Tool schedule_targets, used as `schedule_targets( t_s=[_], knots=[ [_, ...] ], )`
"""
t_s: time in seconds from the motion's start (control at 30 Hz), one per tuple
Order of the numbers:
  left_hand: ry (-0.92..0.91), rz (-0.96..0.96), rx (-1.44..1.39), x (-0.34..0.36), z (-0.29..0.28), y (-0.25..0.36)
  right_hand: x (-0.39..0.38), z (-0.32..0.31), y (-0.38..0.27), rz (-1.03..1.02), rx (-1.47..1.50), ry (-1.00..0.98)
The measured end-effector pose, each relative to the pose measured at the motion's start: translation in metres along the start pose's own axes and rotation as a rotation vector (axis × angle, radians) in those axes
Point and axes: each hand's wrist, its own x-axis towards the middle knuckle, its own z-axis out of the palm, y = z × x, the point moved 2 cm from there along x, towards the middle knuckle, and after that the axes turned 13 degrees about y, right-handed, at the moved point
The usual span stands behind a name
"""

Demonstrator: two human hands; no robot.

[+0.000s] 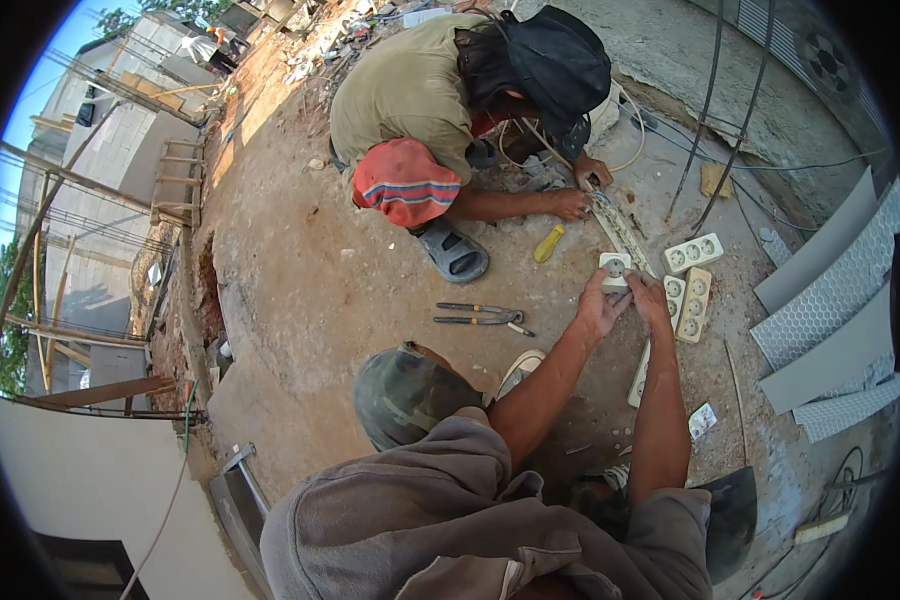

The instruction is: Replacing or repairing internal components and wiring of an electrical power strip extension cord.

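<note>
My left hand grips a small white electrical socket from its near side. My right hand is closed at the socket's right edge, its fingertips partly hidden. Just right of my hands lie a white multi-socket power strip and a cream one. Beyond them is another white power strip. One more pale strip is partly covered by my right forearm. Across from me, a crouching person's hands work at the end of a long opened strip.
A yellow-handled screwdriver and long-handled pincers lie on the rough concrete ground. The crouching person's sandal is beyond the pincers. Curved grey sheets lean at the right. Upright steel rods stand at the far right.
</note>
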Motion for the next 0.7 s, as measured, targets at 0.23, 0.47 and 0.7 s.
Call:
schedule_targets(
  t_s=[0.23, 0.47, 0.7],
  knots=[
    [0.026, -0.009, 0.253, 0.002, 0.006, 0.02, -0.001, -0.003, -0.012, -0.057, -0.126, 0.05],
    [0.148, 0.05, 0.554, -0.001, -0.003, 0.023, -0.006, -0.002, 0.004, -0.057, -0.089, 0.027],
    [0.006, 0.066, 0.443, 0.005, -0.005, 0.023, -0.003, -0.004, 0.024, -0.075, -0.131, -0.061]
  ],
)
